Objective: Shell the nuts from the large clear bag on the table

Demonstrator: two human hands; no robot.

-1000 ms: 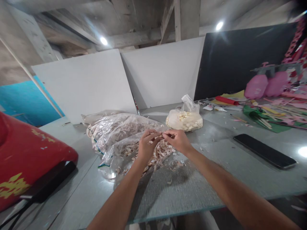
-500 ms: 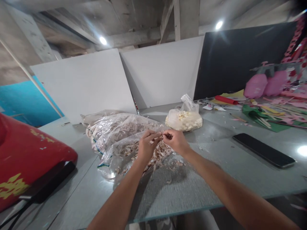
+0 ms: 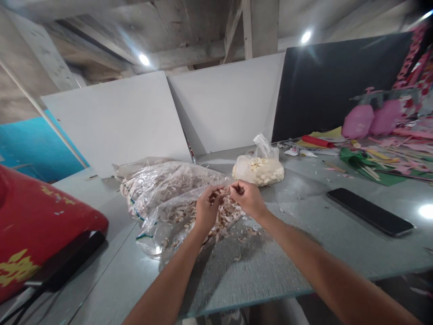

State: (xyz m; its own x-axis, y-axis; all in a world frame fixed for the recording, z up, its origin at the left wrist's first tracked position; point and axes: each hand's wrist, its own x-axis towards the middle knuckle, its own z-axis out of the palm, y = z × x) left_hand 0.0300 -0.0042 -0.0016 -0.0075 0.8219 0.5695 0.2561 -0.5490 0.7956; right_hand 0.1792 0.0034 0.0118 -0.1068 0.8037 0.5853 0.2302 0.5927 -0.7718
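Observation:
My left hand (image 3: 207, 209) and my right hand (image 3: 249, 197) meet above a heap of dry, pale-brown husks (image 3: 227, 215). Fingers and thumb of each hand are closed in a pinch, their tips almost touching. Whatever they hold is too small to make out. Part of the heap lies in the mouth of a large clear plastic bag (image 3: 172, 178), which spreads to the left and looks full of similar husks. Behind my right hand stands a smaller clear bag (image 3: 260, 171) of cream-coloured pieces, its top gathered upward.
A black phone (image 3: 370, 212) lies at the right. Behind it are green paper (image 3: 389, 178), thin sticks and pink bottles (image 3: 358, 122). A red container (image 3: 50, 225) with a black device (image 3: 72, 259) and cable stands at the left. Panels (image 3: 230, 104) lean along the back.
The left fingers have curled in and drawn slightly away from the right fingertips. The right hand keeps its pinch nearly in place. The whole view has shifted slightly.

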